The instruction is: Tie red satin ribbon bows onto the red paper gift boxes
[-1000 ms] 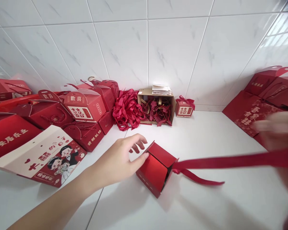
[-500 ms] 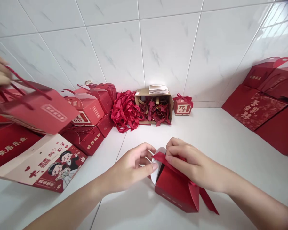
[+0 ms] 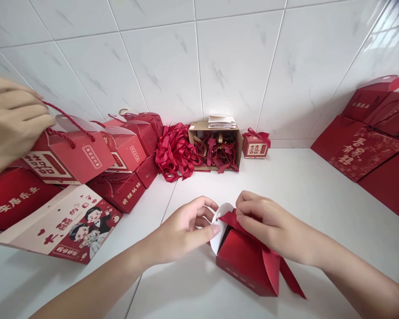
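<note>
A small red gift box (image 3: 246,266) stands on the white surface in front of me, with its rounded white-lined flap (image 3: 219,239) raised on the left side. My left hand (image 3: 189,230) has its thumb and curled fingers around this flap. A red ribbon (image 3: 231,219) runs over the top of the box, and its loose tail (image 3: 292,279) hangs out at the right. The ribbon is pinched between the thumb and fingers of my right hand (image 3: 266,221). Part of the ribbon is hidden under that hand.
Another person's hand (image 3: 16,115) grips a red box (image 3: 83,155) by its cord on the left, among stacked boxes. A printed bag (image 3: 73,221) lies before them. Behind are a ribbon heap (image 3: 176,153), a carton (image 3: 241,150) and a finished box (image 3: 256,148). More boxes (image 3: 362,146) are stacked right.
The other person's hand has moved right with the corded box, setting it among the left stack. My hands keep nearly the same hold; the view has shifted slightly.
</note>
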The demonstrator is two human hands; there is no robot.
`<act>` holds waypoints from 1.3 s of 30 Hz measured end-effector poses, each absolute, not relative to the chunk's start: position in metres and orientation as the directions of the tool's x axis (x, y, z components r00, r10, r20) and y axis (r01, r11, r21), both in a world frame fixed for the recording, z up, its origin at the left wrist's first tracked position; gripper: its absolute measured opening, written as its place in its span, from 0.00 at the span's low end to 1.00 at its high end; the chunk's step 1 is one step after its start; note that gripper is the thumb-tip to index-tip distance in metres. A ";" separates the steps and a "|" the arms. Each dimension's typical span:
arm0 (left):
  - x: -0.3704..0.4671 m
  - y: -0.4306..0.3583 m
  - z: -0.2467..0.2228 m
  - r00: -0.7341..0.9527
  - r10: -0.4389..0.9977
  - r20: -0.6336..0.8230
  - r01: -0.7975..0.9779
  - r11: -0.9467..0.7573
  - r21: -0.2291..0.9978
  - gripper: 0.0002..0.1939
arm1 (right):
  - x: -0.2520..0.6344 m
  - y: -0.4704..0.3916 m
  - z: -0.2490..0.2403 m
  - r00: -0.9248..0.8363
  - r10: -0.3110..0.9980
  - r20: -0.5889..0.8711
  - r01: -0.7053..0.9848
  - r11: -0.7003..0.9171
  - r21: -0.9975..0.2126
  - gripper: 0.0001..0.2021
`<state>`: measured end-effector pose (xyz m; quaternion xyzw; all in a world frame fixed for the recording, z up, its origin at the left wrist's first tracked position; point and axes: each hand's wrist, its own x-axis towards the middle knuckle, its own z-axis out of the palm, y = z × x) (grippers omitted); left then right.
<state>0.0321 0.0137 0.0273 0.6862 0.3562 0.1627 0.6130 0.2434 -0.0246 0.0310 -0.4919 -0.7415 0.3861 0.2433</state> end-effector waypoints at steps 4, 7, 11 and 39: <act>0.033 0.013 0.028 0.706 0.676 -0.212 0.280 0.010 0.960 0.10 | 0.241 -0.026 0.029 -0.416 0.909 -0.018 0.555 0.238 -0.797 0.15; 0.033 0.010 0.028 0.710 0.670 -0.218 0.290 0.005 0.957 0.09 | 0.238 -0.027 0.027 -0.438 0.899 -0.011 0.574 0.270 -0.773 0.14; 0.033 0.007 0.028 0.721 0.661 -0.207 0.273 0.003 0.962 0.10 | 0.235 -0.028 0.025 -0.465 0.885 0.020 0.577 0.320 -0.752 0.12; 0.005 0.061 0.011 0.315 0.948 0.042 0.941 -0.306 -0.146 0.06 | 0.292 -0.047 0.048 -0.045 0.992 0.122 0.817 0.106 -0.566 0.20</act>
